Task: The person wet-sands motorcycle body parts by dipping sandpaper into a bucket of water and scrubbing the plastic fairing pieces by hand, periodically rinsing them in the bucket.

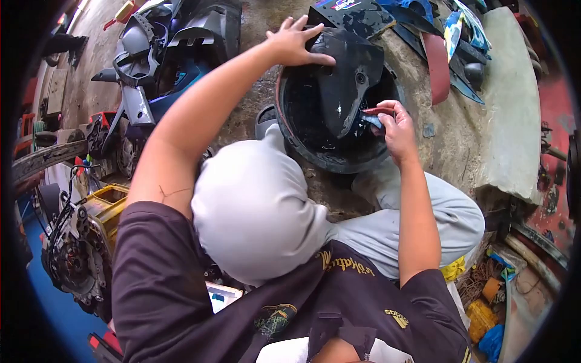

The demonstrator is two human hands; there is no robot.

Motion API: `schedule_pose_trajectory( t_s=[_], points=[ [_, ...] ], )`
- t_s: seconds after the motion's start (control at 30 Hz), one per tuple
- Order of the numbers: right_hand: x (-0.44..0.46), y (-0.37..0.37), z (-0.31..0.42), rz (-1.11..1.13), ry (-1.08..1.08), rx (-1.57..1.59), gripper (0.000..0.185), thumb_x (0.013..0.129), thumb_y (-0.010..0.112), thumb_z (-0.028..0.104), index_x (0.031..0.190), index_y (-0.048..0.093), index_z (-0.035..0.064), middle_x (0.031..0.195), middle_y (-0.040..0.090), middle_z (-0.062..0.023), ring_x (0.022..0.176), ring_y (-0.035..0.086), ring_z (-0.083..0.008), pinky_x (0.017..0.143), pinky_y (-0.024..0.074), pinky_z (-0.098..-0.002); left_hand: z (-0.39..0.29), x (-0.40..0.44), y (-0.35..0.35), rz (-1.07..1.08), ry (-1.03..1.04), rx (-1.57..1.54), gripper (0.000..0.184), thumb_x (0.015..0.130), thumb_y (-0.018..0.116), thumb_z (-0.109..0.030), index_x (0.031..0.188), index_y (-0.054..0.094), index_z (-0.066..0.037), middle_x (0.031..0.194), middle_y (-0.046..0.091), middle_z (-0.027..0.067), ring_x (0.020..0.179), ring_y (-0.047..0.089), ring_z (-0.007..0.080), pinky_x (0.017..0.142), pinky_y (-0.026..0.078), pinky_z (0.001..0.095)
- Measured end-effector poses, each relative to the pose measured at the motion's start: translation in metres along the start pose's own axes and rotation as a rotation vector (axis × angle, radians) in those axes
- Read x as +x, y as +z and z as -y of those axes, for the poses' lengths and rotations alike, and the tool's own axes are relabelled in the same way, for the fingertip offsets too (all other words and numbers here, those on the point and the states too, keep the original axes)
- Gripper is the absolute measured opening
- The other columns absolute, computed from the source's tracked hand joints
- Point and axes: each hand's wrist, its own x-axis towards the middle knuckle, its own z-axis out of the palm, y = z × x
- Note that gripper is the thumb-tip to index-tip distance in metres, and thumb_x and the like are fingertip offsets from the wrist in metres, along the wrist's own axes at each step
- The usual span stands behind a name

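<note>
Dark jersey (pixel 357 296) first, right up under the camera and below both grips, a pale-trousered knee (pixel 254 212) bulging up beyond it. Way out left of the grips, it's a bare engine (pixel 75 266) beside a yellow crate (pixel 109 196), with black motorcycle bodywork (pixel 200 36) above them.

Across to the left hand (pixel 296 45), and it's wide: fingers splayed, nothing clasped, laid on the upper left of a black fairing panel (pixel 348 60). That panel runs from beneath the left hand to just left of the right-hand grip, its narrow end angled down over a round black tub (pixel 327 162). Looks like scrubbing or washing, I'd say, left hand bracing!

And the right hand (pixel 398 130), a tight pinch on a small red-and-blue tool (pixel 373 120), maybe a brush, its tip at the panel's lower edge; touching or not, I can't tell. The next move seems to call for short strokes along that edge, with the panel held steady. Right of that grip, a dull red panel (pixel 437 69), then, well apart, a concrete slab (pixel 508 103).
</note>
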Motion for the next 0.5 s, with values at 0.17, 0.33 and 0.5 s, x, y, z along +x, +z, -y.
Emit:
schedule_pose_trajectory(
  t_s=[0.17,0.33,0.5],
  points=[
    [0.011,0.022,0.004,-0.023,-0.117,-0.221,0.018,0.097,0.067,0.005,0.115,0.065,0.0042,0.102,0.075,-0.006,0.086,0.065,-0.0092,0.079,0.0531,-0.0253,-0.008,-0.011,0.011,-0.164,0.004,-0.138,0.122,0.057,0.08,-0.086,0.16,0.041,-0.032,0.169,0.03,0.0114,0.159,0.013,0.0443,0.115,0.023,0.0788],
    [0.024,0.06,0.026,0.079,-0.306,-0.559,0.019,0.091,0.074,0.007,0.107,0.068,-0.0006,0.102,0.076,-0.012,0.092,0.073,-0.0194,0.085,0.0544,-0.0311,-0.006,-0.011,0.021,-0.261,0.022,-0.211,0.119,0.053,0.086,-0.081,0.154,0.05,-0.031,0.166,0.036,0.0096,0.159,0.015,0.0428,0.115,0.023,0.0777],
    [0.042,0.084,0.031,0.055,-0.46,-0.749,0.019,0.087,0.078,0.008,0.102,0.07,-0.0007,0.091,0.073,-0.0145,0.088,0.075,-0.0247,0.081,0.0557,-0.0347,-0.001,-0.008,0.014,-0.22,0.025,-0.167,0.118,0.053,0.084,-0.083,0.153,0.05,-0.031,0.164,0.038,0.0095,0.159,0.017,0.0411,0.115,0.02,0.0798]
  ],
)
